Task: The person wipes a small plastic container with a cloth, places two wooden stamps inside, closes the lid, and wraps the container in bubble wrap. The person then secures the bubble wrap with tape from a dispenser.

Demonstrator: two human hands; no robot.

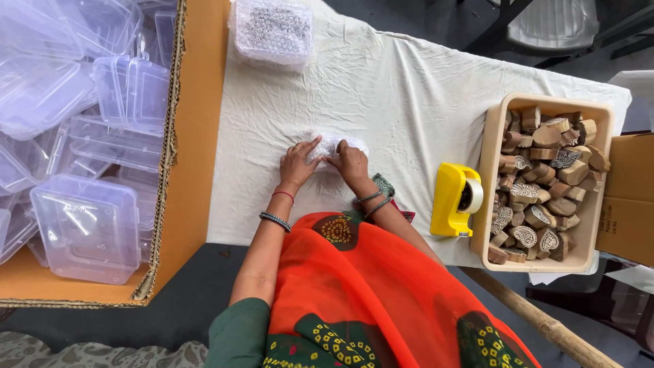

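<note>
A small bundle wrapped in bubble wrap (328, 144) lies on the white cloth of the table (395, 102). My left hand (297, 165) presses on its left side with fingers spread over it. My right hand (350, 162) grips its right side. What is inside the wrap is hidden. Both wrists wear bangles.
A stack of bubble wrap (273, 31) lies at the table's far end. A yellow tape dispenser (455, 199) stands to the right, beside a beige tub (492, 177) of carved wooden blocks (545, 184). A big cardboard box (194, 136) of clear plastic boxes (87, 226) is on the left.
</note>
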